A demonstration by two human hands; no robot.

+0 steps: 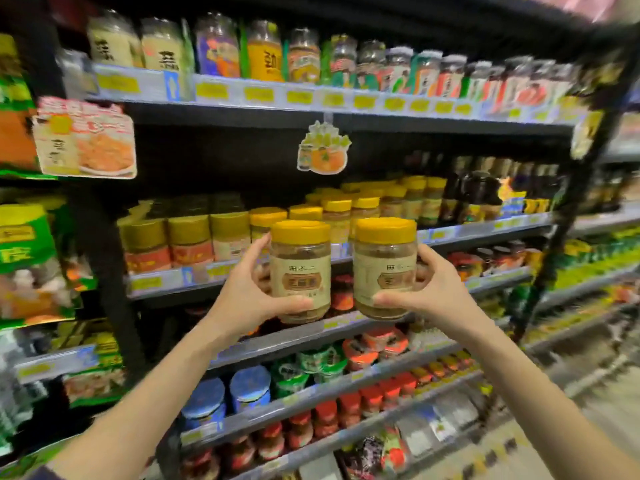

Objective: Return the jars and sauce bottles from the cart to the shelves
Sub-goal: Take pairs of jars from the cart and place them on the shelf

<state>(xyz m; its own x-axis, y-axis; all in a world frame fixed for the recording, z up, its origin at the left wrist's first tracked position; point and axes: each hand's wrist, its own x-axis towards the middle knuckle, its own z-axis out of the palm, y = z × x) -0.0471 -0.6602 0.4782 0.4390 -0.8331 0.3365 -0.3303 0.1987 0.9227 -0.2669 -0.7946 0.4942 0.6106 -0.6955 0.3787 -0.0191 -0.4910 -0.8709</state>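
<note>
My left hand (247, 292) grips a yellow-lidded jar (300, 268) with a beige label, fingers curled behind it and thumb under its front. A second, matching jar (385, 265) is held in my right hand (429, 296) the same way. Both jars are upright, side by side and slightly apart, raised in front of the second shelf (446, 233). On that shelf stand several identical yellow-lidded jars (337, 213). The cart is out of view.
Black shelving fills the view. The top shelf (277, 95) carries mixed jars. Dark sauce bottles (474, 192) stand right of the yellow-lidded jars, wider gold-lidded jars (188, 237) to their left. Lower shelves hold red- and blue-lidded jars. A hanging promo tag (323, 148) dangles above.
</note>
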